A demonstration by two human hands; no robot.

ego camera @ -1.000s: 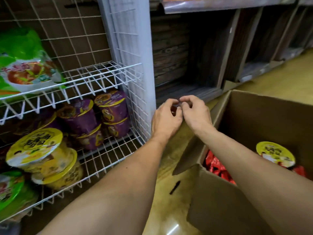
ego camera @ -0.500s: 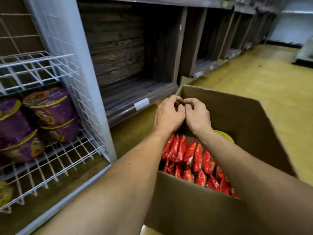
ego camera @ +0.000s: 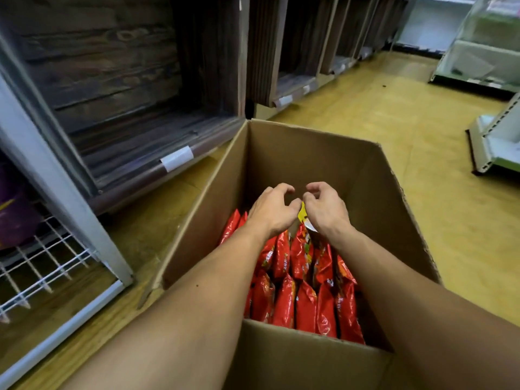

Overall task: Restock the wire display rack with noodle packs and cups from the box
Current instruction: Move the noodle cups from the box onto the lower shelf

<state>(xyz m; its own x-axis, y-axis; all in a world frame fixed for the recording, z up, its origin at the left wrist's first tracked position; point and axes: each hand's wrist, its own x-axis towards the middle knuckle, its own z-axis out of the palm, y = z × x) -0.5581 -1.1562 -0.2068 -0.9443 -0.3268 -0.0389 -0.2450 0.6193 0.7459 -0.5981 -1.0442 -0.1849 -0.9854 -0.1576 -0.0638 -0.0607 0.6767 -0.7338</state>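
Observation:
An open cardboard box (ego camera: pixel 315 153) stands on the floor, packed with several upright red noodle packs (ego camera: pixel 305 308). Both my hands hover side by side inside the box over its far end. My left hand (ego camera: pixel 271 211) and my right hand (ego camera: pixel 323 211) have loosely curled fingers and hold nothing. Between them a sliver of a yellow-lidded noodle cup (ego camera: pixel 303 214) shows, mostly hidden under my right hand. The white wire display rack (ego camera: pixel 42 273) is at the left edge, with a purple cup (ego camera: pixel 12 212) on its lower shelf.
Dark wooden shelf bays (ego camera: pixel 135 88) run along the wall behind the box. Yellow floor (ego camera: pixel 408 130) stretches to the right, where pale shelving units (ego camera: pixel 495 142) stand. The rack's grey corner post (ego camera: pixel 56 192) rises between the rack and the box.
My view swung right from the rack to the box. My hands, clasped together before, have parted and dropped lower into the box over the yellow cup.

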